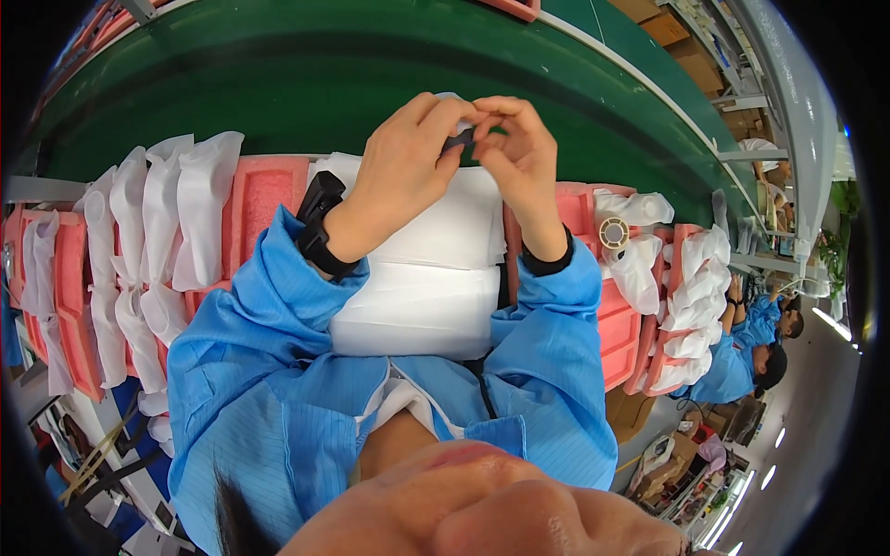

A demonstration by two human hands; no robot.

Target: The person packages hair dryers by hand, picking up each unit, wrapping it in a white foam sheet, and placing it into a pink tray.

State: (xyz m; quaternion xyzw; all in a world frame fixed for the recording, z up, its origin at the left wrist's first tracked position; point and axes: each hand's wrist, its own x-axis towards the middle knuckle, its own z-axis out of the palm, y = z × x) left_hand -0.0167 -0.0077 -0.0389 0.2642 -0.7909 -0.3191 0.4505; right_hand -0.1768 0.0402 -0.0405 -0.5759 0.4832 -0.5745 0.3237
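Observation:
My left hand (408, 171) is closed, its thumb and fingers pinching a small dark piece (458, 140) above the far end of the white sheets. My right hand (521, 159) meets it from the right with curled fingers, its fingertips close to the left ones at the dark piece. Whatever the right fingertips grip is too small and hidden to make out. A bit of something pale (447, 95) shows behind the left fingers. Below both hands lies a stack of white sheets (417, 306), between the forearms.
Pink trays (264, 199) with white-wrapped items (209, 208) stand to the left. On the right, another pink tray (616, 324) holds white bags (635, 273) and a round-ended part (613, 233). A green surface (306, 83) stretches beyond. Co-workers in blue (728, 366) sit far right.

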